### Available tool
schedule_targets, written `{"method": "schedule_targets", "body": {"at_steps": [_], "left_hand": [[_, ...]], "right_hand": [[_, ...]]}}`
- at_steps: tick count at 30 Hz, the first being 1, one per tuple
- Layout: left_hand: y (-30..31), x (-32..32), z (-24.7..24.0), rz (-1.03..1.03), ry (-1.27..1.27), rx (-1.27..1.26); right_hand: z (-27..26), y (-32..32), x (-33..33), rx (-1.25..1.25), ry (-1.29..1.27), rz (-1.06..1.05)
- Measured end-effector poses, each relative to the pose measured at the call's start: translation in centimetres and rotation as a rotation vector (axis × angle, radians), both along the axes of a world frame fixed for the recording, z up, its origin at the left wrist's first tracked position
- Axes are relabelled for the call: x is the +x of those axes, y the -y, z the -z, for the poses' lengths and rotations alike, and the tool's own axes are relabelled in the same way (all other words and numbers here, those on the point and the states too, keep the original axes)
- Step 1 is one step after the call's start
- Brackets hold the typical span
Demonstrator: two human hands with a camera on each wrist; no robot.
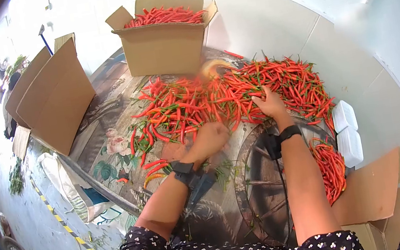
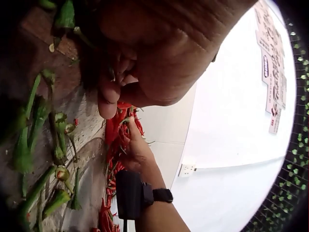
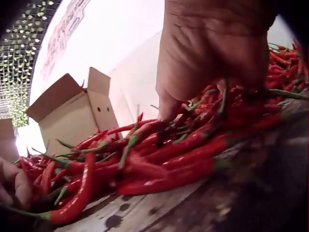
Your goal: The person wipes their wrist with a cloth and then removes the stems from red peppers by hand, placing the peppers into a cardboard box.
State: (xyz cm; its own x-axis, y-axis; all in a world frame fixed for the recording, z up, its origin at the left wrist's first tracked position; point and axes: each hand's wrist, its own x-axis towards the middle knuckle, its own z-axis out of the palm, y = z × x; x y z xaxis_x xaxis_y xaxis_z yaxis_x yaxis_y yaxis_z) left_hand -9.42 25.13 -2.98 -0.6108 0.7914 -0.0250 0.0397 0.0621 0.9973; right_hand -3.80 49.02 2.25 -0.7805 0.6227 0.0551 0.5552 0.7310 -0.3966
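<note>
A broad pile of red chili peppers [image 1: 287, 80] with green stems covers the far part of the table. My right hand [image 1: 272, 104] reaches down into its near edge; in the right wrist view the thumb [image 3: 169, 107] presses against a chili pepper [image 3: 145, 129], and the other fingers go down among the peppers. My left hand [image 1: 211, 140] is curled just in front of the pile. In the left wrist view its fingertips [image 2: 109, 104] are drawn in toward the palm, above loose green stems [image 2: 36, 121], with no pepper showing between them.
A cardboard box [image 1: 164, 49] full of red chilies stands at the back. Another open box [image 1: 58, 103] is on the left, and cardboard flaps [image 1: 373, 192] rise at the right. White foam trays [image 1: 348, 133] and a smaller chili heap [image 1: 328, 170] lie right of my right forearm.
</note>
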Motion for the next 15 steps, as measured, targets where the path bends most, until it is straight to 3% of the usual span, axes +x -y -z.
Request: {"method": "schedule_targets", "body": {"at_steps": [3, 5, 7, 8, 9, 11, 15], "left_hand": [[0.2, 0.5, -0.4, 0.009, 0.011, -0.021], [0.1, 0.2, -0.7, 0.014, 0.002, -0.043], [0.2, 0.3, -0.7, 0.009, 0.058, -0.014], [0.2, 0.2, -0.6, 0.001, 0.057, 0.005], [0.1, 0.2, -0.5, 0.007, 0.066, 0.000], [0.3, 0.4, -0.6, -0.009, 0.057, 0.021], [0.2, 0.0, -0.1, 0.020, 0.016, 0.039]], "right_hand": [[-0.1, 3.8, 0.6, 0.047, 0.021, -0.097], [0.7, 5.4, 2.0, 0.110, -0.111, -0.165], [0.8, 6.5, 4.0, -0.448, -0.267, -0.269], [1.4, 7.0, 4.6, -0.595, -0.223, -0.222], [1.7, 7.7, 5.6, -0.601, -0.217, -0.213], [1.5, 10.3, 7.4, -0.904, -0.264, -0.141], [2.1, 11.7, 9.2, -1.005, -0.438, -0.057]]}}
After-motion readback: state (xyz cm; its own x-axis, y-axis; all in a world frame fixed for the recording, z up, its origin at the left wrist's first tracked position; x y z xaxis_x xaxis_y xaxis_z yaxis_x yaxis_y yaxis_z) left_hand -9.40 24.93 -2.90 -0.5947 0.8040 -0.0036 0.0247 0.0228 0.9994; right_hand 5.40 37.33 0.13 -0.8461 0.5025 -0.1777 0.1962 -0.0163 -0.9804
